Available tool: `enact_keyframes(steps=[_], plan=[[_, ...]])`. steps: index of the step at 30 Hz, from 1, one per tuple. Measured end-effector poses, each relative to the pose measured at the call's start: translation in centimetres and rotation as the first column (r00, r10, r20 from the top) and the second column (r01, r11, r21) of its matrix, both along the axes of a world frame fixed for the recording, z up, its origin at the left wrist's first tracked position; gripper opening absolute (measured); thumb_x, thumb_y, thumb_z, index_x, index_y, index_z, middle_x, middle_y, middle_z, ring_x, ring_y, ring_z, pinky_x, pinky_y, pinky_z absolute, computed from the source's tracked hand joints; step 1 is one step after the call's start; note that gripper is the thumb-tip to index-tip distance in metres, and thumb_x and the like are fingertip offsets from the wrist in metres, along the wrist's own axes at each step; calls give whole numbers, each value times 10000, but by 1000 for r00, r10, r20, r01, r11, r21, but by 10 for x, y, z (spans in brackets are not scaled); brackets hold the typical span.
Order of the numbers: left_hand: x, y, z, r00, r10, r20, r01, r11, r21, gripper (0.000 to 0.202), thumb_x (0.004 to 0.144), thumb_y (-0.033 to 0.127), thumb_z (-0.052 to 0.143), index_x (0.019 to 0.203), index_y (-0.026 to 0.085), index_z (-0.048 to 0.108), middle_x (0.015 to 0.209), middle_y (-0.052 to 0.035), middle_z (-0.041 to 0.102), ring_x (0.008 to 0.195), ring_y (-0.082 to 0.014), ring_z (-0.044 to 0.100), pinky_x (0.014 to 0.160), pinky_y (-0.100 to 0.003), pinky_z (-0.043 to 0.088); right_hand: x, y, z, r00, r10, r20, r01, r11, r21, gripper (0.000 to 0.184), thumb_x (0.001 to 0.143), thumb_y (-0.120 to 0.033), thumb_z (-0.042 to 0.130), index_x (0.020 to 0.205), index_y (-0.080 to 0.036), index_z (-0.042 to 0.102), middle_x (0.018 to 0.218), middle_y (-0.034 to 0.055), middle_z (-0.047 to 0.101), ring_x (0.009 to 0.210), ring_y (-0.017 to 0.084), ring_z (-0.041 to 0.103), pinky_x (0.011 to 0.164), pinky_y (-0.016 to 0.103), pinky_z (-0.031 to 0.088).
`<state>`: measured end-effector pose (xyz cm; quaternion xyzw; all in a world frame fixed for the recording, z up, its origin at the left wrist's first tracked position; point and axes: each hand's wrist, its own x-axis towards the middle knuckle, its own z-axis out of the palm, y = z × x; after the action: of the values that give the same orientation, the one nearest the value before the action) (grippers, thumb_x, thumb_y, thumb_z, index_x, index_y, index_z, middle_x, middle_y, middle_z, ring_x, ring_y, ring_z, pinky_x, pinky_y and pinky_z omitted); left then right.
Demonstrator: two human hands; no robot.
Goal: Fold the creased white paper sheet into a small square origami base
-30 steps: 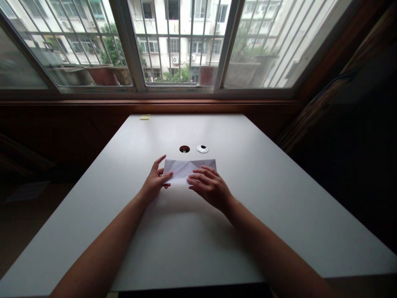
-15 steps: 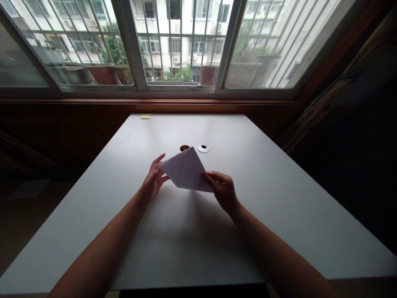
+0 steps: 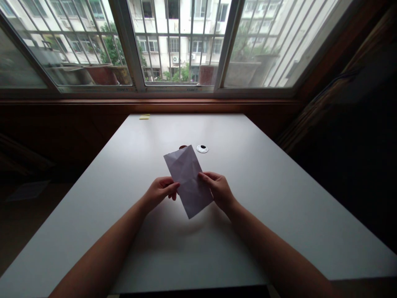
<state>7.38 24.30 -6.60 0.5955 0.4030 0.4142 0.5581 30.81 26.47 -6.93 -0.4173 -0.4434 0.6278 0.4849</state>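
- So the folded white paper [image 3: 189, 180] was held up off the surface [image 3: 263, 215], tilted, creases showing, with its top corner just on the near-left side of the round white cap [image 3: 202, 148].
- The left hand [image 3: 161, 192] pinched the paper's left edge between thumb and fingers, nearer than the cap and off to its left.
- The right hand [image 3: 218, 190] was closed on the right edge, thumb on the front, pretty much straight on the near side of the cap.
- A dark cable hole [image 3: 182, 147] sat just left of the cap, half hidden behind the paper's corner.
- A small yellow note [image 3: 144, 117] lay well beyond the cap, far-left.
- The barred window [image 3: 176, 41] was further back still.
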Motion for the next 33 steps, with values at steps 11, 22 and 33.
enact_keyframes(steps=[11, 22, 33], plan=[[-4, 7, -4, 995, 101, -23, -101, 995, 14, 347, 858, 433, 647, 675, 141, 609, 548, -13, 611, 501, -112, 548, 515, -223, 385, 1, 0, -2, 995, 45, 90, -49, 997, 53, 341, 725, -475, 767, 853, -159, 776, 729, 42, 717, 631, 148, 602, 609, 266, 460], [-6, 11, -7, 992, 123, 4, -123, 992, -6, 339, 838, 434, 657, 666, 146, 613, 534, -5, 600, 492, -116, 544, 512, -229, 388, 5, 6, -6, 992, 50, 113, -56, 997, 56, 315, 709, -465, 769, 764, -156, 744, 672, 19, 674, 611, 133, 576, 618, 263, 461], [-8, 16, -13, 995, 98, 26, -96, 993, -65, 334, 845, 454, 650, 721, 145, 623, 559, -5, 620, 510, -110, 551, 519, -221, 392, 8, 7, -7, 990, 40, 133, -53, 994, 91, 294, 734, -451, 755, 767, -160, 733, 682, 12, 646, 642, 130, 550, 627, 260, 435]])
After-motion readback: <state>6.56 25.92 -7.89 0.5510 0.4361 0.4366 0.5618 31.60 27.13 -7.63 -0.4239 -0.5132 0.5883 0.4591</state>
